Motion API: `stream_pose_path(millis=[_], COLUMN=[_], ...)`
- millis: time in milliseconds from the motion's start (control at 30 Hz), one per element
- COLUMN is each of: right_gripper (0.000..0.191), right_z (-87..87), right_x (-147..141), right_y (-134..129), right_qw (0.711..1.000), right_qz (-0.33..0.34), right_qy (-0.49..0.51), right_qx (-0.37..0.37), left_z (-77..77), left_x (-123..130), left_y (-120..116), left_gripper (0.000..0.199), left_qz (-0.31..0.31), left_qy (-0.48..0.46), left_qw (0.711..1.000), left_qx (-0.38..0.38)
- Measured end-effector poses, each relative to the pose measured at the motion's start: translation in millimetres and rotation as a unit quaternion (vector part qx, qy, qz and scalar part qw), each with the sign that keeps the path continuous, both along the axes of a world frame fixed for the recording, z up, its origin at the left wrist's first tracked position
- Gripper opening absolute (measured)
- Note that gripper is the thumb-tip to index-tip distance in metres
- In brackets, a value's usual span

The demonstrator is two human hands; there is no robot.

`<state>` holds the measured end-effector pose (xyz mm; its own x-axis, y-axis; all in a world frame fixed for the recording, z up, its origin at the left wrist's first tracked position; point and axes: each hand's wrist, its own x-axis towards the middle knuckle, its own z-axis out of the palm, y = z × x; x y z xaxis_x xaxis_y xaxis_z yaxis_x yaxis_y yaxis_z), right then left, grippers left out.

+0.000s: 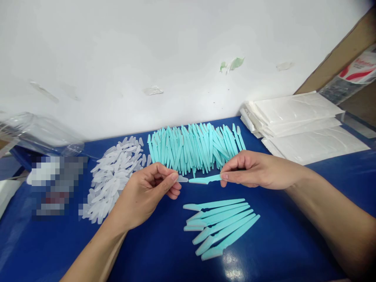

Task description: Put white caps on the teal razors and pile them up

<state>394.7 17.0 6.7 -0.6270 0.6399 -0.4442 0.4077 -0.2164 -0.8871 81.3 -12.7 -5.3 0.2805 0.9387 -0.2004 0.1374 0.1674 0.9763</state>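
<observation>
Left hand (147, 192): grip pinching a translucent cover (182, 179) between thumb and fingers, its free end pointing to 3 o'clock.
Right hand (261, 170): grip pinching a turquoise razor (207, 179) by the handle, its head pointing to 9 o'clock.
Meeting point: cover and razor head in line, end to end, just above the desk (158, 250); cannot tell whether they touch.
Cover pile (114, 168): at 9 o'clock from the meeting point, loosely heaped.
Razor heap (188, 147): at 12 o'clock, handles crowded side by side.
Fanned razors (232, 222): at 5 o'clock, heads to the left.
White packets (296, 109): at 2 o'clock, stacked against the wall (182, 47).
</observation>
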Motion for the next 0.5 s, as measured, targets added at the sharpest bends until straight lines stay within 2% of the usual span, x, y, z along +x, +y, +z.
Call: stream_pose_path(millis=[233,333,400,500], right_gripper=[0.036,0.034,0.032,0.04], right_z=[-0.9,2.1,4.2,5.4], right_x=[-8.4,-13.6,-17.3,-23.1], right_y=[-2.8,-6.7,-11.3,-19.4], right_qw=[0.999,0.997,0.992,0.966], right_qz=[0.016,0.032,0.057,0.103], right_qy=[-0.029,-0.062,-0.075,-0.11], right_qx=[0.006,0.025,0.085,0.209], left_z=[-6.6,-7.0,-4.1,1.6], left_x=[23.1,22.4,17.9,12.1], left_y=[-13.9,-15.1,-13.3,-10.4], left_gripper=[0.024,0.023,0.023,0.023], left_qz=[-0.049,-0.091,-0.137,-0.193], left_qy=[0.002,0.061,0.138,0.222], left_qw=[0.999,0.994,0.98,0.951], left_qx=[-0.004,0.005,0.038,0.092])
